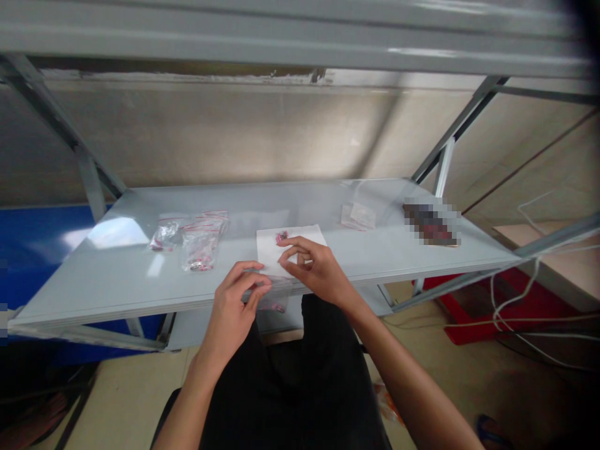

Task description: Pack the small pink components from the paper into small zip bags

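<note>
My left hand (238,292) is closed in a pinch at the table's front edge, on the top corner of a small clear zip bag (275,295). The bag hangs over the edge with a few small dark pink pieces low inside it. Over a white sheet of paper (269,251), my right hand (315,265) has its thumb and forefinger apart, and nothing shows between them. Just beyond that forefinger lies a little heap of small pink and dark pieces (282,237) on the paper, too small to name.
To the left on the grey table (117,275) lie clear zip bags (199,244) with small pieces inside and another bag (165,236). Flat clear bags (359,215) and a blurred-out object (431,224) lie to the right. A shelf beam (300,37) crosses overhead.
</note>
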A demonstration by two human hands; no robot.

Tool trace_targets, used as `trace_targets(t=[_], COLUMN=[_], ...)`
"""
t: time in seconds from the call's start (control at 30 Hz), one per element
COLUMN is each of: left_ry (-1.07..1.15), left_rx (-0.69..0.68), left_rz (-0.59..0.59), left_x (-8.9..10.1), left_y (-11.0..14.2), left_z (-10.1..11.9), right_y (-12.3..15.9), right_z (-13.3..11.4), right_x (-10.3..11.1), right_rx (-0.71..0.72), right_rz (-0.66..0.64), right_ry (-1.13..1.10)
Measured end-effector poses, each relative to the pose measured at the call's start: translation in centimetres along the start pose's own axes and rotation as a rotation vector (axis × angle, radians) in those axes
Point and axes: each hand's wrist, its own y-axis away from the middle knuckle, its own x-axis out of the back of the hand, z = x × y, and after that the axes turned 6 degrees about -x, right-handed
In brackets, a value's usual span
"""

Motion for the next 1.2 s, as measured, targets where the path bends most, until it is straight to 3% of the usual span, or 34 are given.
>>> trace_targets(t=[0.13,0.3,0.43,0.5,0.63,0.73,0.83,1.0,1.2], left_ry=[-0.032,-0.034,-0.058,-0.064,-0.036,-0.025,-0.006,0.005,-0.026], left_rx=[-0.041,-0.037,-0.063,-0.069,-0.045,-0.049,-0.057,-0.055,-0.083], left_rz=[0.018,0.018,0.053,0.062,0.038,0.019,0.012,-0.002,0.023], left_x=[-0.1,0.1,0.5,0.5,0.2,-0.2,-0.4,-0.5,-0.6], left_y=[0.0,-0.1,-0.2,-0.1,-0.1,0.0,0.1,0.1,0.0], left_z=[-0.3,-0.4,-0.6,-0.8,-0.8,-0.6,-0.2,0.1,-0.4], right_y=[-2.2,-3.8,-3.3,-2.7,-0.7,0.7,1.5,1.8,0.7], right_z=[1.8,3.1,2.8,2.0,-0.4,-1.5,-1.8,-1.1,0.3], right_x=[-0.1,-1.5,-1.5,-0.9,0.1,0.3,0.3,0.7,1.9], right_rx=[-0.086,-0.151,-0.162,-0.124,-0.029,0.036,0.05,0.023,-0.059], right_rz=[0.253,0.274,0.301,0.259,-0.026,-0.176,-0.207,-0.105,0.163], right_ry=[0.209,0.386,0.332,0.187,-0.118,-0.118,-0.07,-0.089,-0.053])
